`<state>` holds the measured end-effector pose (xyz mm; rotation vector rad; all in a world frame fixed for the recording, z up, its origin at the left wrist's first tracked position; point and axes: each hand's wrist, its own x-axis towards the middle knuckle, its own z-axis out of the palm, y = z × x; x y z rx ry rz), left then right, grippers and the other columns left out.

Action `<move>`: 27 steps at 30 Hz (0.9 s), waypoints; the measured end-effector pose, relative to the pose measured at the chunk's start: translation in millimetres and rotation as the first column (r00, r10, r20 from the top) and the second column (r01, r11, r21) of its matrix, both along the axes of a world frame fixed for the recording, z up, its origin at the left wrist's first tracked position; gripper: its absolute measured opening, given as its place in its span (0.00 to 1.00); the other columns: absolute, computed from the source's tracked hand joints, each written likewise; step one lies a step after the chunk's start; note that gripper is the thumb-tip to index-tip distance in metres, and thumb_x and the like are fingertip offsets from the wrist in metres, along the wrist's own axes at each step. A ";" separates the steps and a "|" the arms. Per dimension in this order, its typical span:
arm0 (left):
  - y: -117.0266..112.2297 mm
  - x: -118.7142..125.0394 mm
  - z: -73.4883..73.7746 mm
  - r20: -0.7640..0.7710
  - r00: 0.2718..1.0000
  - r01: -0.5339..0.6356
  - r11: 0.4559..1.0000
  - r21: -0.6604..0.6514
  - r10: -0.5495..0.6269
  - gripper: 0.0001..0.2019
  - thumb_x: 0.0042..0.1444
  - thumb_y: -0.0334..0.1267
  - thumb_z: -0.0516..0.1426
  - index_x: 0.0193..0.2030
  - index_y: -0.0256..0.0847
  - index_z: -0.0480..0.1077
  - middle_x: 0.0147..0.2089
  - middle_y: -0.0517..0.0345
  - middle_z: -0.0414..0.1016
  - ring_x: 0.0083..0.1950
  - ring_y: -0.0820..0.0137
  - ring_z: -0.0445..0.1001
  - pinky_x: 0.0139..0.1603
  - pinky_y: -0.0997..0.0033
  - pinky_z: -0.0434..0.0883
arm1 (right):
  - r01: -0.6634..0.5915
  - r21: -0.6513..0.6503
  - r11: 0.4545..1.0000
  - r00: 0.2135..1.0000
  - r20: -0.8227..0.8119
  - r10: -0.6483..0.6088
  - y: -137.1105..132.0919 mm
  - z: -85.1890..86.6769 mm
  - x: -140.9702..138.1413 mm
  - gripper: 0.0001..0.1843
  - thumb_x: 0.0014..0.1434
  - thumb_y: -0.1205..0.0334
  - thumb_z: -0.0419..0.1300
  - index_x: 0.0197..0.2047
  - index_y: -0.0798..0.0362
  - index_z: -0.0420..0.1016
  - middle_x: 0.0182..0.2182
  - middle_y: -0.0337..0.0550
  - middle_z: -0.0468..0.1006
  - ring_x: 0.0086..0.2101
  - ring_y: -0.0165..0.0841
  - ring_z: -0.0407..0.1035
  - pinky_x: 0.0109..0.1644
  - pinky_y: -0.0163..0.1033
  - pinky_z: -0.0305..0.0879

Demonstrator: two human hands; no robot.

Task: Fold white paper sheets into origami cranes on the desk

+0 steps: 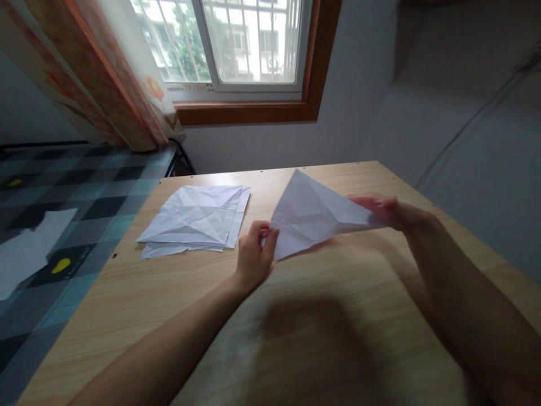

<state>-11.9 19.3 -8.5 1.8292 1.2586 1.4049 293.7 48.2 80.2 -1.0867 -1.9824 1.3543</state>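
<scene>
A creased sheet of white paper point(310, 211) is held up, tilted, just above the table, one corner pointing toward the window. My left hand point(257, 251) pinches its left edge between thumb and fingers. At the opposite end, my right hand point(382, 210) is on the paper's narrowing right corner, with the fingers partly behind it and a little blurred. Left of my left hand lies a flat stack of creased white sheets point(198, 217), its edges unevenly lined up.
The wooden table point(203, 344) spreads beneath both arms. To the left is a bed with a checked cover point(97, 206) and torn white paper point(34, 251) on it. A window point(249, 45), a curtain point(97, 67) and walls stand beyond the table.
</scene>
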 end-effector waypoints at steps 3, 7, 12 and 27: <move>4.6 3.3 5.1 0.193 0.981 0.020 0.988 -0.156 0.011 0.10 0.59 0.46 0.57 0.38 0.43 0.64 0.24 0.67 0.69 0.21 0.77 0.62 0.22 0.78 0.58 | 0.110 -0.034 0.993 0.993 0.039 -0.109 -5.0 14.1 9.6 0.40 0.32 0.27 0.69 0.40 0.52 0.80 0.36 0.48 0.81 0.40 0.46 0.75 0.41 0.46 0.73; 7.0 7.1 9.2 0.431 0.901 0.186 0.931 -0.314 -0.035 0.17 0.53 0.54 0.59 0.37 0.44 0.62 0.22 0.68 0.68 0.18 0.76 0.62 0.20 0.78 0.59 | 0.398 0.025 0.917 0.913 -0.105 -0.393 -5.0 19.1 -2.0 0.19 0.38 0.51 0.75 0.31 0.50 0.76 0.29 0.42 0.78 0.29 0.35 0.71 0.31 0.39 0.70; 11.3 2.5 7.4 0.191 0.977 -0.034 0.953 -0.302 0.095 0.12 0.56 0.47 0.57 0.41 0.43 0.64 0.21 0.69 0.66 0.18 0.76 0.59 0.21 0.78 0.54 | 0.609 0.032 0.792 0.769 -0.270 -0.580 18.2 -7.3 -10.9 0.20 0.43 0.59 0.71 0.40 0.53 0.74 0.33 0.41 0.76 0.20 0.23 0.61 0.18 0.30 0.53; 5.3 -0.7 17.1 -0.786 0.619 -0.168 0.976 -0.136 -0.003 0.11 0.63 0.36 0.52 0.50 0.43 0.69 0.38 0.50 0.81 0.38 0.60 0.80 0.36 0.67 0.67 | -0.248 0.569 0.784 0.717 0.652 -0.246 10.5 -97.8 -81.4 0.36 0.67 0.43 0.52 0.71 0.54 0.56 0.70 0.55 0.55 0.69 0.47 0.50 0.71 0.57 0.48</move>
